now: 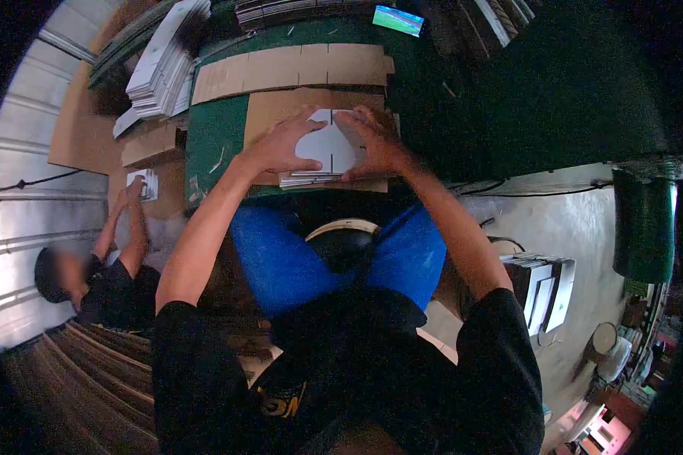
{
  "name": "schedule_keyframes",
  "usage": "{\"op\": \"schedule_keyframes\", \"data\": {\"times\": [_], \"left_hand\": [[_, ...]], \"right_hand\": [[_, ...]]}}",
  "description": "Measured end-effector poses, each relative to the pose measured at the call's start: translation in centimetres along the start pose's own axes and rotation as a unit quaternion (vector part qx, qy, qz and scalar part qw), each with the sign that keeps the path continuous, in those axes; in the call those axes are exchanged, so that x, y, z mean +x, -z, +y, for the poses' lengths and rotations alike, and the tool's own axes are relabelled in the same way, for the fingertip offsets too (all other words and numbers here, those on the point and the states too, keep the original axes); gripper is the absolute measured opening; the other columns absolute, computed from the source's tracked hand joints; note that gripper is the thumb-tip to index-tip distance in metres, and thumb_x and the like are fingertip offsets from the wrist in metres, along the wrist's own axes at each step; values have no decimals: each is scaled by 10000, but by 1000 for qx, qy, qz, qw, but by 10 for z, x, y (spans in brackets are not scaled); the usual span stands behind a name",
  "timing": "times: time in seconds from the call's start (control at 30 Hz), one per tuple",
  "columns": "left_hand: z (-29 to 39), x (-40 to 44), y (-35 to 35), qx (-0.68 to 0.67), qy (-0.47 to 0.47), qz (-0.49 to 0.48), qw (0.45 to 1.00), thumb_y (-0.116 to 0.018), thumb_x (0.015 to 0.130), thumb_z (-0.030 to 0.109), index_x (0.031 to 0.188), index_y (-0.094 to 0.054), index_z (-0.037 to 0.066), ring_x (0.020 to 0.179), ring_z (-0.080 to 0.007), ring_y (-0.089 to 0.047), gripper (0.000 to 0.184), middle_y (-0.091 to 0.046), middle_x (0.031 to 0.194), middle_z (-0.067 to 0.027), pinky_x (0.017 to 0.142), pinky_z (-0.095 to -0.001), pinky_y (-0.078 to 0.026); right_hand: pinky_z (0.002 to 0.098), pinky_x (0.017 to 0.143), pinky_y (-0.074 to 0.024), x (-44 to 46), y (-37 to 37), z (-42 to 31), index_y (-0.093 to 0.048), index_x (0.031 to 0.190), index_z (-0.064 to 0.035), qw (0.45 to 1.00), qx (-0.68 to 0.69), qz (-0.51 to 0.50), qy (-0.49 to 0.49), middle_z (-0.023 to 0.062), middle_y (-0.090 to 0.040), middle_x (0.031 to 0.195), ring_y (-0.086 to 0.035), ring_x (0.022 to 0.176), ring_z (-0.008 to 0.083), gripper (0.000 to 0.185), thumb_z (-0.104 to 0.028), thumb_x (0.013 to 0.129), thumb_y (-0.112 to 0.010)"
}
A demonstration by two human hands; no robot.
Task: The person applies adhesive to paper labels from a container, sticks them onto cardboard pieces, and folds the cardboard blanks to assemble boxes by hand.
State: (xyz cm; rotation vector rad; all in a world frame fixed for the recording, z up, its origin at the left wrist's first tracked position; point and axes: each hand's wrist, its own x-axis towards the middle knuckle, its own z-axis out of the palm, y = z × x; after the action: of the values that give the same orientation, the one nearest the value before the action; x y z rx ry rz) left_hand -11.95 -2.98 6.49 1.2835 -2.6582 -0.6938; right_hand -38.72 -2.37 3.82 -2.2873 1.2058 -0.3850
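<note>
No word can be read with certainty
Yellow lettering (284,400) stands on the wearer's black T-shirt (387,364), below the white card stack (324,146), too creased and dim to make out; a tiny dark mark (363,147) at the stack's right side is too small to read.

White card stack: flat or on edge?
Flat: the white card stack shows its broad face upward, layered edges along the near side.
</note>
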Motion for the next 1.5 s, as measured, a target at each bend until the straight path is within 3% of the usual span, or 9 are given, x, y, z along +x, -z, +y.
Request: {"op": "schedule_keyframes", "data": {"times": [0.27,0.43,0.87,1.07,1.13,1.17,1.27,1.33,1.5], "left_hand": [[-2,0,-8,39,-1,12,999,-793,709,532,1462,-417,138,1457,-355,-263,929,-243,1593,-161,1130,-578,-272],[0,7,-1,49,4,-29,998,-791,703,545,1522,-200,44,1469,-368,-214,1128,-264,1574,-196,1150,-594,-222],[24,11,11,130,47,-72,988,-796,678,514,1449,-418,72,1464,-372,-219,966,-228,1593,-159,1132,-617,-219],[32,6,14,113,74,-57,989,-735,722,544,1445,-425,54,1397,-365,-343,927,-365,1515,-185,1153,-501,-282],[31,4,18,21,24,-28,999,-789,686,410,1388,-486,59,1338,-364,-401,841,-427,1440,-208,1094,-521,-336],[31,2,18,26,24,-26,999,-789,686,410,1388,-486,59,1338,-364,-401,841,-427,1440,-208,1094,-521,-336],[32,-4,9,37,53,-3,998,-779,713,403,1379,-486,58,1374,-368,-365,805,-390,1484,-213,1143,-457,-309],[29,-11,-1,45,72,-4,996,-738,761,435,1415,-465,107,1441,-360,-279,782,-327,1550,-159,1159,-504,-264],[27,-16,-13,106,81,17,991,-660,800,542,1453,-439,161,1474,-345,-216,788,-272,1592,-91,1169,-551,-213]], "right_hand": [[555,1164,-195,2,-4,3,-383,1491,-339,998,-57,-8,6,207,-209,1561,-214,1433,437,1216,-597,419,-895],[574,1161,-189,-1,0,-13,-404,1482,-351,989,-144,-15,30,225,-132,1590,-177,1436,474,1071,-580,542,-864],[703,1110,-111,-37,-7,-38,-499,1422,-357,989,-142,-22,37,181,-142,1598,-116,1455,466,730,-545,760,-743],[511,1077,-342,7,-11,-11,-651,1236,-195,993,-111,-19,44,193,-474,1383,-425,1310,355,518,-492,817,-720],[421,989,-423,37,-29,37,-655,1152,-83,973,115,201,18,165,-581,1247,-539,1189,299,474,-440,845,-714],[421,989,-423,57,-27,54,-655,1152,-83,972,116,205,22,165,-581,1247,-539,1189,299,474,-440,845,-714],[423,943,-465,101,-6,83,-643,1134,-22,916,152,332,-167,175,-614,1212,-589,1122,305,520,-428,823,-739],[458,907,-491,114,14,88,-622,1168,-4,912,133,214,-323,190,-628,1198,-607,1089,335,596,-427,775,-773],[477,907,-497,105,57,54,-505,1315,-43,910,57,179,-369,187,-619,1194,-605,1084,345,716,-399,759,-781]]}}
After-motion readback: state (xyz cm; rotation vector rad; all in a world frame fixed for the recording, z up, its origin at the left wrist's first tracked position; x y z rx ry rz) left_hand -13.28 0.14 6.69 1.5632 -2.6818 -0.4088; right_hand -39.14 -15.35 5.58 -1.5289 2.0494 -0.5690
